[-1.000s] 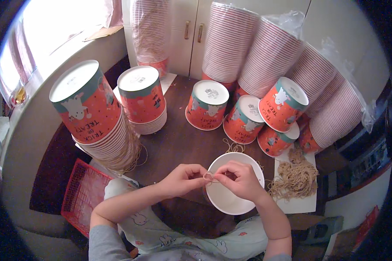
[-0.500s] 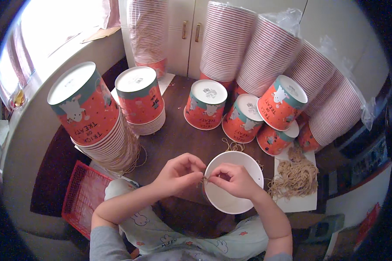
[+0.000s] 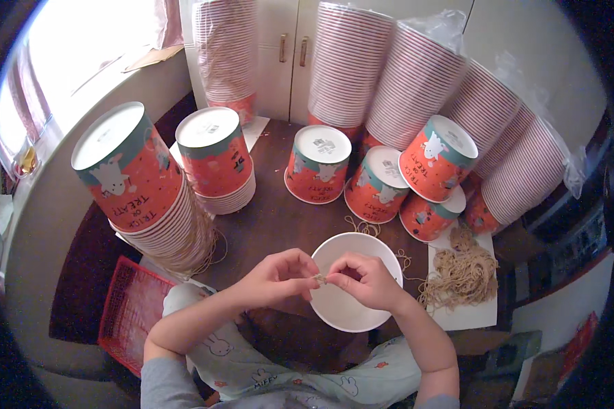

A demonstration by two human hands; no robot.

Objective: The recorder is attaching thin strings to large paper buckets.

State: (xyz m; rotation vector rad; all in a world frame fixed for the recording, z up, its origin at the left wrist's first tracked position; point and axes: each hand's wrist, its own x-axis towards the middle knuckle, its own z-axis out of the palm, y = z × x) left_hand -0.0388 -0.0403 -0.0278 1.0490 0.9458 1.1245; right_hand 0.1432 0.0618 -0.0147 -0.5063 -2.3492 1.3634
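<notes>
A paper bucket stands mouth up in front of me, its white inside showing. Over its left rim, my left hand pinches a short bit of tan string between thumb and fingertips. My right hand meets it above the bucket's mouth, thumb and forefinger closed on the same string. The string looks looped or knotted between the fingertips, too small to make out exactly. A tangled heap of tan string lies on a white sheet to the right.
Upturned orange-and-green buckets stand behind, one resting on others at the right. Tall stacks of buckets in plastic line the back. At left rises a bucket stack with strings hanging beside it, and a red basket sits below.
The bucket has shifted slightly left under my hands. My fingertips have turned a little, and more of the string bit shows between them. The whole view has shifted slightly.
</notes>
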